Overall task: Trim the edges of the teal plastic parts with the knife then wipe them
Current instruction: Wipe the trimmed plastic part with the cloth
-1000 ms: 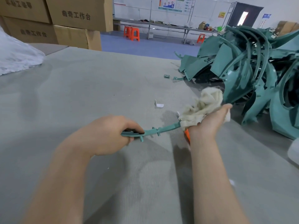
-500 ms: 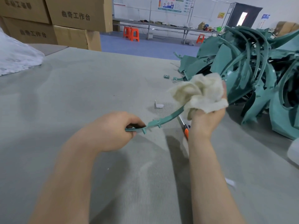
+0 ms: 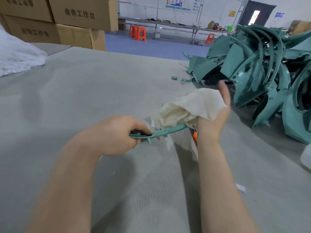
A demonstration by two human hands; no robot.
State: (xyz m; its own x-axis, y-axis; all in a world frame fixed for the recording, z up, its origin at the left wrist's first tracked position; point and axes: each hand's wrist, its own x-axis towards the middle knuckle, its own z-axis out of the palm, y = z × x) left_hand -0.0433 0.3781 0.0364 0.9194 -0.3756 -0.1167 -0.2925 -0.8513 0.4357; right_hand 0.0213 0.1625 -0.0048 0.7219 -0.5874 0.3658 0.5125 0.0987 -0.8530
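Grey tabletop [image 3: 84, 98] fills my feed; left hand [image 3: 116, 133] grips the teal strip [image 3: 168, 131] at its 9 o'clock end. Right hand [image 3: 213, 121], fingers nearly straight (blurred), presses the cloth [image 3: 190, 106] on the 3 o'clock end.

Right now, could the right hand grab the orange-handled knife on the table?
Probably not straight away. The knife lies close by the right hand, partly hidden behind its wrist, but that hand has the cloth against its palm, over the end of the teal strip the left hand grips.
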